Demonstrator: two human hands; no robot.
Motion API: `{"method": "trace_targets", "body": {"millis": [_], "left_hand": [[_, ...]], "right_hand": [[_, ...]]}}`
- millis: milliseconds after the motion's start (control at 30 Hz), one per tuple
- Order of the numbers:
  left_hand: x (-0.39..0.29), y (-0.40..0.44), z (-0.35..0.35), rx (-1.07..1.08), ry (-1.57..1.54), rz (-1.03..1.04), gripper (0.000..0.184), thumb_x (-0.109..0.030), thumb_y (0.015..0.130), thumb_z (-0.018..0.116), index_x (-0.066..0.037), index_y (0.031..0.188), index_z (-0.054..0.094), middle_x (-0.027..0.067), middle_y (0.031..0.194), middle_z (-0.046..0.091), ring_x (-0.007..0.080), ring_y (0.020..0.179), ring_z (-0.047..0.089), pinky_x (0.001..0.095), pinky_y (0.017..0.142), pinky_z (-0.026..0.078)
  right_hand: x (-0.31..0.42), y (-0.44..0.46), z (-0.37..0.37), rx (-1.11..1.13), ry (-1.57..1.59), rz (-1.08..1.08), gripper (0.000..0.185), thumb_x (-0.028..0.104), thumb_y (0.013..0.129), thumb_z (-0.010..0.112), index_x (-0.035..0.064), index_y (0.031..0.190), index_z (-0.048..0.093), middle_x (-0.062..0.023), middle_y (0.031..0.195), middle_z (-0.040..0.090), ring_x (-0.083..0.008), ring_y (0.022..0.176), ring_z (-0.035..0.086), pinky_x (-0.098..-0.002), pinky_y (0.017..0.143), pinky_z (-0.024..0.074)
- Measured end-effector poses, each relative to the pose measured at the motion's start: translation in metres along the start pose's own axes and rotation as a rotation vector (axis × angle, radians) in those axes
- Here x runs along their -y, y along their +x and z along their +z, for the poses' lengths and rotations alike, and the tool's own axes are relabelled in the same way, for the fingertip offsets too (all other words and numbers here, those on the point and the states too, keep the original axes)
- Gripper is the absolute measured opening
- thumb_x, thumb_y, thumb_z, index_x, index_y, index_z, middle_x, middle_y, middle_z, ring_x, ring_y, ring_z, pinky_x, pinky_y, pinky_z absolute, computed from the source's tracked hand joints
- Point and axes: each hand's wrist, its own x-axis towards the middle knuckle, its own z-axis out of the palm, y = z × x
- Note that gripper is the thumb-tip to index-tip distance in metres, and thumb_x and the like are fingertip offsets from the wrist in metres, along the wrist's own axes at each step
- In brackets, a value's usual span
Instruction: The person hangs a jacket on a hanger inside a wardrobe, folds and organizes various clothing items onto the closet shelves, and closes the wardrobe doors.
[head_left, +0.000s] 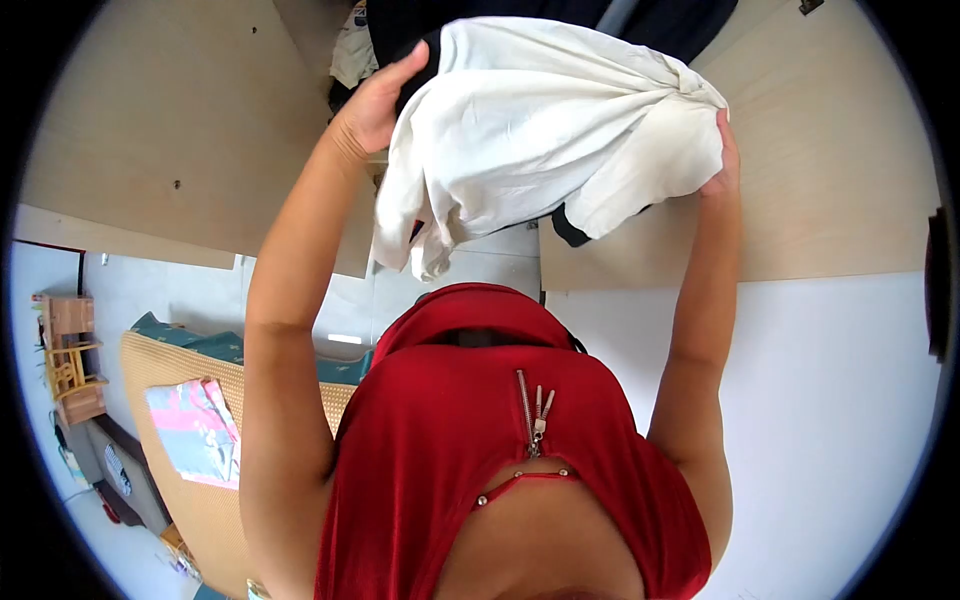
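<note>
1. The white garment with black trim hangs stretched between both hands at 12 o'clock, above the wearer's red top.
2. At 11 o'clock, the left hand grips the garment's black-edged end, thumb extended along it, the other fingers hidden behind the cloth.
3. At 2 o'clock, the right hand is closed on the bunched opposite end, fingers partly hidden.
4. Dark clothing lies beyond the garment at 1 o'clock.
5. A pink-and-blue cloth rests on a woven mat at 8 o'clock.
</note>
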Motion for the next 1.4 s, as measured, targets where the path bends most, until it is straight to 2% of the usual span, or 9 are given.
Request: {"method": "trace_targets", "body": {"millis": [200,467,700,867,967,1067,1200,1233,1400], "left_hand": [[-0.037,-0.009,0.009,-0.277,0.248,0.235,0.05,-0.044,0.096,0.053,-0.005,0.126,0.057,0.0086,0.123,0.062,0.0198,0.109,0.062,0.0374,0.095,0.049],[-0.051,-0.004,0.028,-0.154,0.154,0.256,0.051,-0.045,0.096,0.051,-0.005,0.127,0.055,0.0091,0.125,0.061,0.0216,0.111,0.061,0.0377,0.098,0.048],[-0.037,0.029,0.072,-0.138,0.085,0.23,0.051,-0.048,0.094,0.052,-0.008,0.125,0.058,0.008,0.124,0.062,0.0245,0.113,0.059,0.0404,0.101,0.044],[-0.027,0.04,0.096,-0.09,0.061,0.207,0.051,-0.048,0.094,0.053,-0.007,0.124,0.058,0.0087,0.121,0.063,0.025,0.111,0.059,0.0408,0.101,0.044],[-0.03,0.039,0.109,-0.059,0.044,0.232,0.051,-0.048,0.093,0.054,-0.007,0.123,0.058,0.009,0.121,0.063,0.025,0.11,0.06,0.0407,0.1,0.044],[-0.041,0.033,0.112,-0.05,0.068,0.288,0.052,-0.048,0.092,0.055,-0.007,0.123,0.058,0.0086,0.122,0.063,0.025,0.111,0.059,0.0405,0.1,0.044],[-0.057,0.011,0.119,-0.236,0.232,0.397,0.056,-0.05,0.093,0.054,-0.006,0.127,0.056,0.0096,0.127,0.06,0.0274,0.118,0.054,0.0427,0.103,0.039],[-0.061,0.013,0.111,-0.21,0.166,0.473,0.047,-0.044,0.092,0.06,-0.005,0.118,0.062,0.0089,0.116,0.065,0.0241,0.108,0.059,0.0397,0.099,0.043],[-0.087,0.017,0.033,-0.317,0.101,0.58,0.045,-0.034,0.1,0.047,-0.004,0.133,0.049,0.0089,0.14,0.049,0.0261,0.13,0.044,0.0424,0.112,0.029]], "right_hand": [[-0.027,0.01,0.006,-0.208,-0.283,-0.036,0.048,0.034,0.096,0.054,-0.0038,0.127,0.052,-0.0149,0.123,0.061,-0.0252,0.109,0.061,-0.0365,0.096,0.0466],[-0.089,0.024,0.003,-0.246,-0.879,-0.373,0.029,0.013,0.093,0.06,0.0008,0.119,0.06,-0.0082,0.106,0.066,-0.0138,0.097,0.061,-0.025,0.088,0.0456],[-0.163,-0.014,0.096,0.206,-0.901,-0.277,0.044,0.023,0.087,0.068,0.0057,0.126,0.056,-0.0086,0.109,0.061,-0.0155,0.093,0.06,-0.0272,0.081,0.0483],[-0.206,-0.035,0.138,0.213,-1.077,-0.416,0.052,0.027,0.089,0.066,0.0052,0.133,0.049,-0.0077,0.12,0.053,-0.0147,0.096,0.057,-0.0293,0.085,0.0463],[-0.226,-0.024,0.135,0.129,-1.156,-0.426,0.049,0.028,0.088,0.067,0.0017,0.127,0.053,-0.0074,0.111,0.058,-0.0133,0.096,0.056,-0.0297,0.085,0.0453],[-0.239,-0.003,0.113,0.125,-0.867,-0.057,0.04,0.03,0.089,0.064,0.001,0.116,0.059,-0.0109,0.092,0.063,-0.0219,0.087,0.06,-0.0333,0.081,0.0469],[-0.214,-0.004,0.107,-0.06,-0.596,-0.087,0.025,0.022,0.098,0.05,-0.0002,0.098,0.06,-0.0008,0.082,0.059,-0.0098,0.074,0.048,-0.0272,0.07,0.0418],[-0.212,0.001,0.1,-0.078,-0.533,-0.126,0.023,0.02,0.098,0.049,0.0003,0.096,0.06,-0.0001,0.08,0.058,-0.0093,0.074,0.048,-0.026,0.069,0.041],[-0.174,0.01,0.09,-0.107,-0.621,-0.388,0.022,0.019,0.098,0.049,-0.0004,0.098,0.058,-0.0015,0.078,0.054,-0.0087,0.075,0.046,-0.0252,0.069,0.04]]}}
